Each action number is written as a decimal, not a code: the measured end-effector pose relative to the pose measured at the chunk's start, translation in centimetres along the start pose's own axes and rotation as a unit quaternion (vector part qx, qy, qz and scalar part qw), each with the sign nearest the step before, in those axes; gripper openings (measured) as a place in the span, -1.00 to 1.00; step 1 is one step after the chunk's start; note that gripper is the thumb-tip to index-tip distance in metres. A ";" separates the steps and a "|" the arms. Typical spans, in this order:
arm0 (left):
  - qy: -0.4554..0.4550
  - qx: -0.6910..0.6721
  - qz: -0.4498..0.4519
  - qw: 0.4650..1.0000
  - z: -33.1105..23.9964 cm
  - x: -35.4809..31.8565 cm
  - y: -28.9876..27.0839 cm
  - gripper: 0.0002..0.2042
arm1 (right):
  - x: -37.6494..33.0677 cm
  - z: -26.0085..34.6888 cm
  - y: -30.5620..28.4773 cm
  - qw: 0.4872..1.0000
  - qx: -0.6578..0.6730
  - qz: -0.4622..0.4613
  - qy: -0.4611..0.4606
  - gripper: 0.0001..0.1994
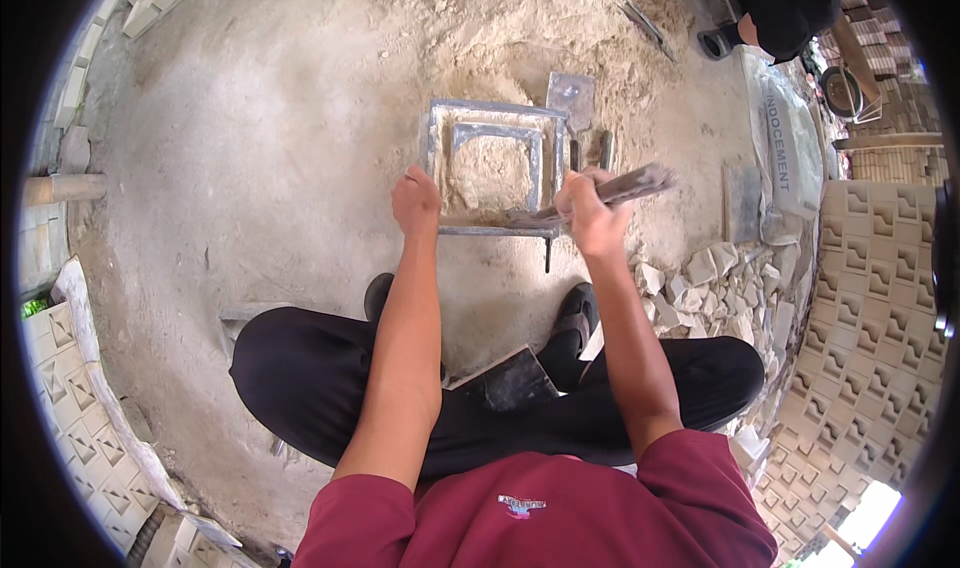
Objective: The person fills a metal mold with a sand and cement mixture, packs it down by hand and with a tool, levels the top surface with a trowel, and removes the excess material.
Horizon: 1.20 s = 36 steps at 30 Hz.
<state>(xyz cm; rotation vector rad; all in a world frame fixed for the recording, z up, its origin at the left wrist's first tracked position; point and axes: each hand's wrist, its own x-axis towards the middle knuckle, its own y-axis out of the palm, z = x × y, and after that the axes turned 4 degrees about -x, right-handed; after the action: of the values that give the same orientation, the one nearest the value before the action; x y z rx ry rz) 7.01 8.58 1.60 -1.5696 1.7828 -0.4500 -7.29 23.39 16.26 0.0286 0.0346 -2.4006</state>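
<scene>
A square metal mould frame [498, 107] lies on the dusty floor in front of me, with a smaller grey metal square [536, 158] inside it. Pale sandy powder [492, 173] fills the middle and the gap between the two. My left hand [417, 203] is closed at the frame's near left corner, gripping its side. In my right hand [594, 213], at the near right corner, is a dust-covered wooden bar [640, 182]. The bar slants up to the right, slightly blurred, and its lower left end reaches over the frame's near edge.
A flat metal plate [571, 100] lies beyond the frame's right corner. Broken pale pieces [705, 283] are heaped at the right, near patterned blocks [860, 298] in stacks. A dark board [505, 380] lies between my legs. Another person [785, 18] sits at the far right.
</scene>
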 end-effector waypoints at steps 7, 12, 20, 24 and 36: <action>-0.024 0.016 0.008 1.000 -0.2 -0.1 -0.6 -0.40 | -1.4 0.0 1.1 0.999 -0.032 -0.001 -0.019 -0.71; -0.030 -0.010 0.000 1.000 -0.1 0.5 -0.3 -0.40 | -0.8 0.3 2.4 0.998 0.018 -0.035 -0.039 -0.71; 0.030 0.031 -0.009 0.999 1.3 1.0 0.6 -0.42 | -0.8 -1.3 2.2 0.993 0.004 -0.011 -0.120 -0.71; -0.005 0.017 -0.014 1.000 1.5 0.7 0.1 -0.43 | -0.7 -2.4 3.4 0.996 -0.024 -0.058 -0.060 -0.72; 0.032 -0.061 -0.076 0.995 0.1 -0.5 -0.3 -0.44 | -2.0 -0.9 5.7 0.995 0.043 -0.046 -0.072 -0.70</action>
<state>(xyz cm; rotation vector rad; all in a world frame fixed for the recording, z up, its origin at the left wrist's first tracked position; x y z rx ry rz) 7.30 8.97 1.92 -1.8037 1.7752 -0.4757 -1.94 20.53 15.36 -0.1090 -0.1365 -2.4889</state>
